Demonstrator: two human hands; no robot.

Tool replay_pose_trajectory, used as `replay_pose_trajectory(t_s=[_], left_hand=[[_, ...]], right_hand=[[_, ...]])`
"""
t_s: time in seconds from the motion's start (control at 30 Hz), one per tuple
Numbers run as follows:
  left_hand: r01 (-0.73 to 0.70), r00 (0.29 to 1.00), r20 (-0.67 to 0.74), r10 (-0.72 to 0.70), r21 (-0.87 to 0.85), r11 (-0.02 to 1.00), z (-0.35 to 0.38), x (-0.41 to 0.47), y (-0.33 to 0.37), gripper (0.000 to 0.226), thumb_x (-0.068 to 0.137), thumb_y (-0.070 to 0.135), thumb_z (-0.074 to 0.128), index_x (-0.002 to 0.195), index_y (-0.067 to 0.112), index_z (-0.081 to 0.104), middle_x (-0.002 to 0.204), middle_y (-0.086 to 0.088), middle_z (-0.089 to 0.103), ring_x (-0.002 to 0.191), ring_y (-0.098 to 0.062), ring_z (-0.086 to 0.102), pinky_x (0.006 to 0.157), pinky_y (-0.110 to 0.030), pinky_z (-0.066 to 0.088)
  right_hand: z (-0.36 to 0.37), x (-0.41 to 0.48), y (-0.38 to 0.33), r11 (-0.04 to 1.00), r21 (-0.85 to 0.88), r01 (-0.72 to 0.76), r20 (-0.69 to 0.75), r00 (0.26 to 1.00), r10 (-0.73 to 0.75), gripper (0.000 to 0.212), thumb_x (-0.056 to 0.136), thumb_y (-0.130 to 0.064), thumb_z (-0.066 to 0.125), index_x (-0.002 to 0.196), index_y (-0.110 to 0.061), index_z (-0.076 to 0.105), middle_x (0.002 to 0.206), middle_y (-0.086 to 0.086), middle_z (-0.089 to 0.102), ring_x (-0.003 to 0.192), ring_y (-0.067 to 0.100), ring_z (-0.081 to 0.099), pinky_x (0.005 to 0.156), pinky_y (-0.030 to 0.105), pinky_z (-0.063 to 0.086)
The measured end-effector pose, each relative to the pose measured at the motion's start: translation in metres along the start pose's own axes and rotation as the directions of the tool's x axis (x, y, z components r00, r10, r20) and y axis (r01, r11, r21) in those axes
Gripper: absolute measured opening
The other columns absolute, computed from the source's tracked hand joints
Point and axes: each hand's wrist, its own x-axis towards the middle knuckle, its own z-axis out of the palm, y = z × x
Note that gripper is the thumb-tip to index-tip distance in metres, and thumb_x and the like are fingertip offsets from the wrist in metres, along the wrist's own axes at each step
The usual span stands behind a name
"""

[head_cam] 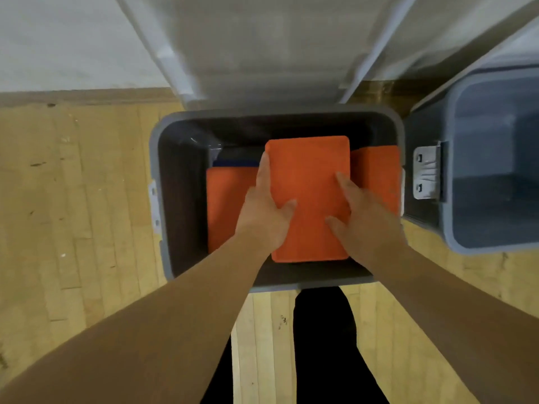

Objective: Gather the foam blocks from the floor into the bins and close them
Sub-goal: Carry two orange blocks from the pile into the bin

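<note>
Both hands, left hand (264,217) and right hand (360,220), grasp an orange foam block (307,176) by its sides, over the grey bin (163,199). Next, I reckon: lower it, let go.

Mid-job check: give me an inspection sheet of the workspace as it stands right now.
Surface: wooden floor, scuffed.
Job's things: centre bin, lid raised; held orange block above left block and right block; second bin open, nothing seen in its visible part.
Clutter: nothing seen.
Hands: left hand and right hand both hold the held orange block.
Cables: nothing seen.
Surroundings: pale wall; dark trouser legs.
</note>
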Motion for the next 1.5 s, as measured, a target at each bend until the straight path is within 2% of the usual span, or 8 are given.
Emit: replay_pose_trajectory(t_s=[0.1,0.2,0.37,0.5,0.63,0.87,1.2,1.5], left_hand=[[-0.045,0.996,0.083,0.030,0.177,0.983,0.035,0.011,0.005,0.100,0.101,0.030,0.063,0.150,0.063,-0.018,0.129,0.002,0.046,0.094,-0.012,0.057,0.084,-0.037,0.053],[-0.063,0.996,0.072,0.049,0.210,0.976,0.044,0.012,0.000,0.096,0.103,0.030,0.059,0.150,0.064,-0.016,0.130,0.005,0.040,0.092,-0.007,0.054,0.080,-0.033,0.050],[-0.082,0.991,0.129,0.045,0.300,0.951,0.028,0.002,-0.007,0.099,0.099,0.038,0.064,0.151,0.063,-0.016,0.147,0.001,0.043,0.107,-0.013,0.054,0.085,-0.033,0.051],[-0.054,0.992,0.123,0.009,0.373,0.926,0.021,-0.027,0.007,0.093,0.097,0.043,0.066,0.159,0.052,-0.003,0.153,0.002,0.035,0.112,-0.015,0.051,0.086,-0.033,0.046],[-0.059,0.992,0.123,0.012,0.388,0.920,0.002,-0.078,0.023,0.086,0.095,0.045,0.067,0.157,0.050,0.008,0.154,0.001,0.033,0.132,-0.026,0.047,0.103,-0.043,0.046],[-0.180,0.980,0.165,0.107,0.538,0.824,-0.054,-0.187,0.055,0.090,0.094,0.048,0.063,0.161,0.043,0.003,0.164,0.002,0.015,0.149,-0.031,0.025,0.116,-0.049,0.036],[-0.429,0.898,0.292,0.329,0.752,0.501,-0.152,-0.365,0.094,0.099,0.088,0.059,0.062,0.161,0.037,-0.001,0.164,-0.007,0.017,0.145,-0.036,0.029,0.112,-0.056,0.038],[-0.698,0.650,0.633,0.420,0.716,0.000,-0.105,-0.485,0.124,0.096,0.088,0.067,0.060,0.160,0.038,0.004,0.168,-0.009,0.015,0.151,-0.036,0.021,0.116,-0.055,0.033]], right_hand=[[0.012,0.010,0.032,0.949,-0.312,0.034,-0.081,0.995,-0.062,0.082,0.086,-0.062,0.064,0.155,-0.043,0.025,0.161,0.010,0.016,0.148,0.041,0.018,0.121,0.062,0.021],[0.021,0.016,0.051,0.963,-0.260,0.065,-0.030,0.997,-0.075,0.087,0.086,-0.066,0.061,0.157,-0.048,0.013,0.167,0.004,-0.009,0.154,0.042,-0.003,0.122,0.063,0.013],[0.019,0.012,0.050,0.964,-0.237,0.123,0.013,0.992,-0.124,0.092,0.089,-0.066,0.060,0.160,-0.046,0.004,0.168,0.002,-0.020,0.155,0.040,-0.011,0.123,0.060,0.009],[-0.001,-0.003,0.040,0.986,-0.148,0.080,0.057,0.996,-0.072,0.097,0.091,-0.061,0.063,0.161,-0.042,-0.001,0.169,0.005,-0.016,0.156,0.038,-0.008,0.125,0.055,0.009],[-0.031,-0.048,0.033,1.000,-0.026,0.000,0.067,0.998,0.002,0.093,0.091,-0.059,0.063,0.161,-0.038,0.004,0.170,0.006,-0.006,0.157,0.035,0.001,0.127,0.053,0.015],[-0.058,-0.184,0.011,0.957,0.152,-0.247,0.085,0.968,0.236,0.087,0.086,-0.063,0.059,0.158,-0.039,0.015,0.168,0.004,0.009,0.153,0.036,0.012,0.116,0.058,0.033],[-0.091,-0.433,-0.063,0.706,0.498,-0.504,0.035,0.825,0.564,0.091,0.089,-0.066,0.061,0.160,-0.038,0.013,0.171,0.004,0.003,0.155,0.034,0.009,0.120,0.057,0.025],[-0.058,-0.612,-0.048,0.445,0.693,-0.567,0.029,0.639,0.769,0.093,0.090,-0.067,0.059,0.162,-0.038,0.009,0.172,0.001,0.001,0.156,0.032,0.009,0.121,0.055,0.026]])
